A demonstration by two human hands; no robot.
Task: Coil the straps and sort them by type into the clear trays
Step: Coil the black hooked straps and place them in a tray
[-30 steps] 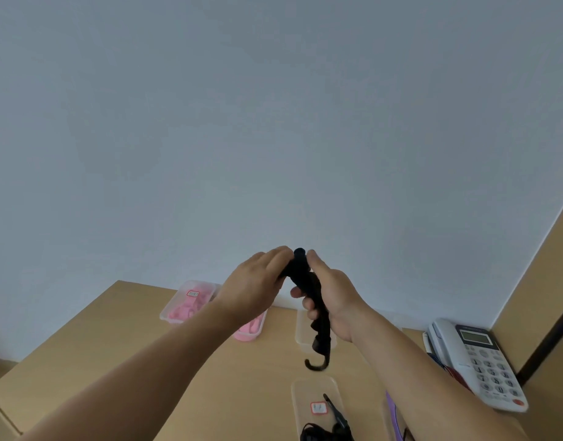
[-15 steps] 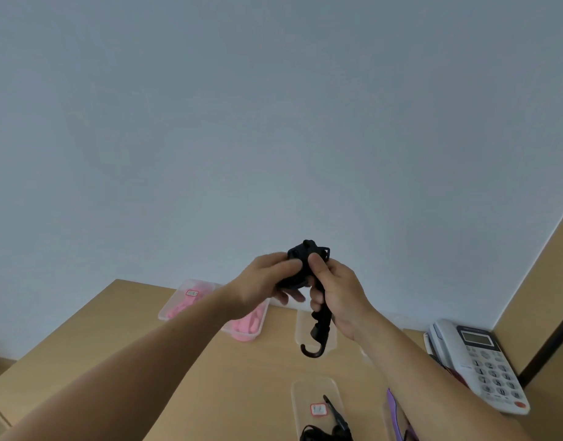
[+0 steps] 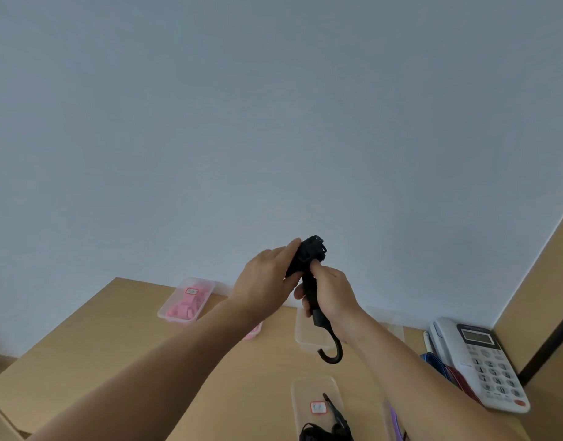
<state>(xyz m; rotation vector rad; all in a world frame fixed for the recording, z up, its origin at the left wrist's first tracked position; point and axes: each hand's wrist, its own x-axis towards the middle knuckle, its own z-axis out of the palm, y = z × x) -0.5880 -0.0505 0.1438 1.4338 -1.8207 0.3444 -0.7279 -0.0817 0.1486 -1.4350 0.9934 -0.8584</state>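
Both forearms reach forward and converge, with the hands raised above the surface. The left hand curls its fingers round the coiled top of a black strap. The right hand grips the strap's straight part just below, its thumb against the coil. The hook dangles in the air under the right hand, in front of a clear tray.

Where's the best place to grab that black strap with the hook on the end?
Probably the thick straight part of the black strap just below the coil, from the side, as the right hand does. It hangs upright, so fingers wrap round it. The left hand holds the coil. Skip the hook: it dangles free and curved.
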